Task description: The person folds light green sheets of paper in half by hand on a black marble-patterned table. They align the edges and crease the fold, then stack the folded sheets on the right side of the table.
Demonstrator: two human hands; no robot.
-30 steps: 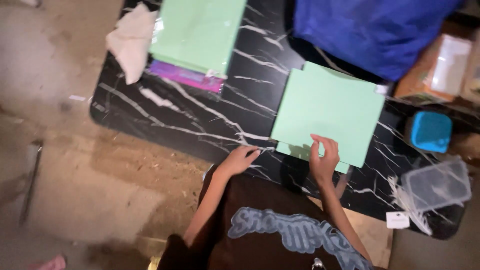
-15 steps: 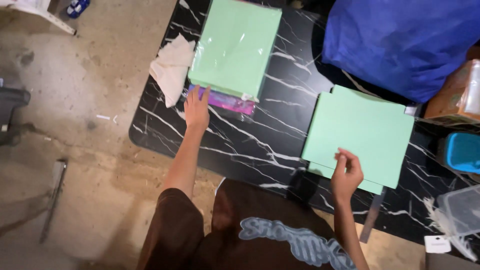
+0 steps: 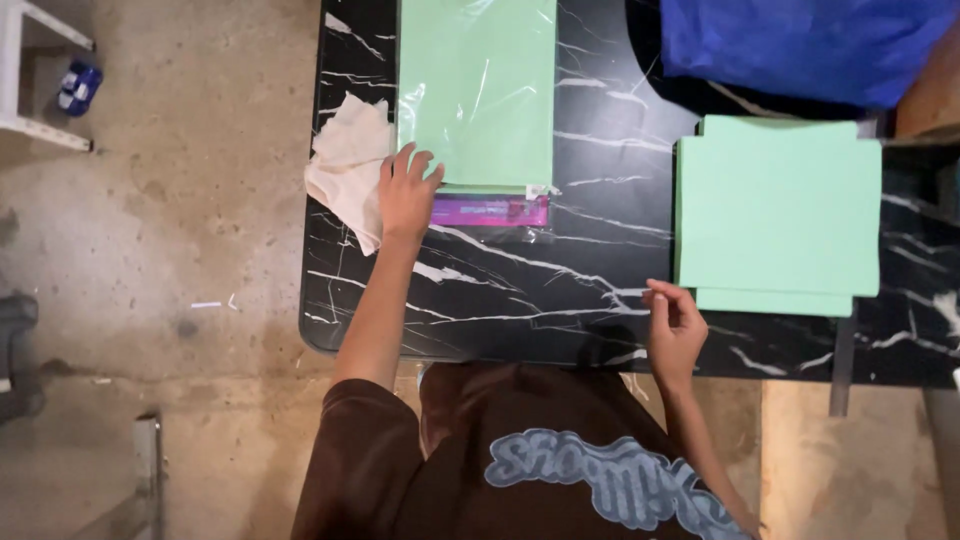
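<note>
Your left hand [image 3: 407,190] lies flat with its fingers [image 3: 405,160] spread a little, their tips on the near left corner of the wrapped pack of light green paper [image 3: 477,90]; it grips nothing, only presses down. The pack is a tall rectangle in clear, glossy film, standing at the far side of the black marbled table [image 3: 520,280] and running off the top edge of the view. A narrow purple label strip [image 3: 489,211] shows along its near end, just beside your thumb. A small white tab sits at the pack's near right corner, too small to tell more. Left of your hand, touching it, a crumpled cream cloth [image 3: 345,170] hangs over the table's left edge. Your left forearm reaches straight out from the brown sleeve across the near edge of the table.

Your right hand [image 3: 675,325] is loosely curled, fingers [image 3: 660,297] drawn in toward the thumb; you seem to hold nothing, though the inside of the hand is turned away. It rests near the table's front edge, just beside the near left corner of the loose stack of light green sheets [image 3: 778,215]. That stack lies flat, well apart from the wrapped pack, with lower sheets showing past the top one at the near and far sides. Behind it sits a blue bag [image 3: 800,45]. The right forearm comes up from your lap, bent at the wrist.
</note>
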